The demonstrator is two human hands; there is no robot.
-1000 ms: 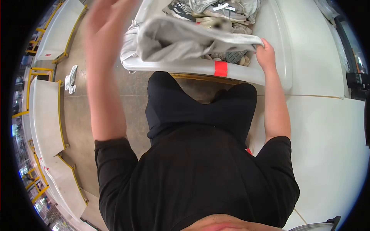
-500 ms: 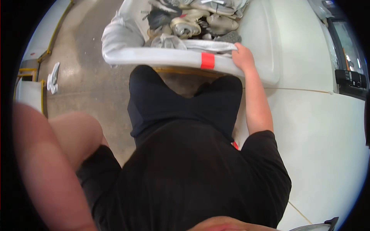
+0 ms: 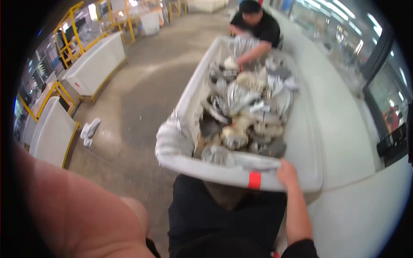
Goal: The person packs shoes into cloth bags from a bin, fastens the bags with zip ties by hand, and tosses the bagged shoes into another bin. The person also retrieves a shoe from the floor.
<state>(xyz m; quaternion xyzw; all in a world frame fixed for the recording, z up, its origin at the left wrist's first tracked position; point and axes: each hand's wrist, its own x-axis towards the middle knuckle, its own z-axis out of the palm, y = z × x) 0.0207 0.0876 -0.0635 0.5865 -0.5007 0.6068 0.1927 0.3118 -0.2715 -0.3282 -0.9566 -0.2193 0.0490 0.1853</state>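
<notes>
My right hand (image 3: 287, 173) is wrapped over the near rim of a large white bin (image 3: 215, 170), right of a strip of red tape (image 3: 254, 180). A pale cloth or bag (image 3: 254, 161) lies along the inside of that rim, reaching to my fingers. Inside the bin is a heap of worn shoes (image 3: 235, 138), mixed with white and grey pieces. Pale sheeting (image 3: 174, 139) is bunched over the near left corner. At the lower left my left forearm (image 3: 81, 210) looms close to the camera, and the hand itself is outside the picture.
A person (image 3: 263, 26) in black leans over the bin's far end, one arm reaching into the heap. White carts (image 3: 97, 64) with yellow frames stand to the left. A pale crumpled piece (image 3: 90, 132) lies on the floor. A white surface (image 3: 352, 124) runs along the right.
My view has tilted up, bringing the whole bin and the other person into sight. The bin now sits lower in the picture. My right hand keeps its hold on the rim.
</notes>
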